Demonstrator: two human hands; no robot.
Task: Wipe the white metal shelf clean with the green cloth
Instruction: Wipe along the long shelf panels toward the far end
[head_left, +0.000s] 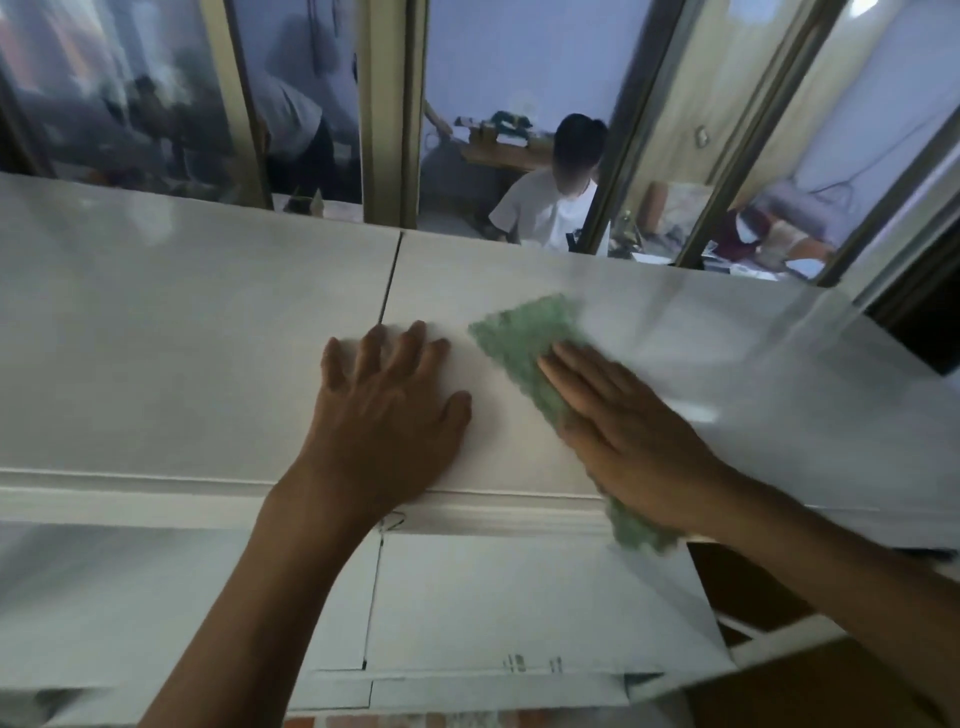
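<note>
The white metal shelf (182, 338) runs across the view, its top board split by a thin seam at the middle. A green cloth (519, 338) lies flat on the top right of the seam, one end hanging over the front edge. My right hand (623, 431) presses flat on the cloth, fingers straight and together, pointing up-left. My left hand (389, 405) rests palm down on the bare shelf top just left of the cloth, fingers spread, holding nothing.
A lower white shelf board (519, 613) shows beneath the front edge. Behind the shelf stand glass panels in metal frames (389, 104); through them a seated person in a white shirt (550, 208) and a cluttered room are visible. A dark opening (924, 322) is at the right.
</note>
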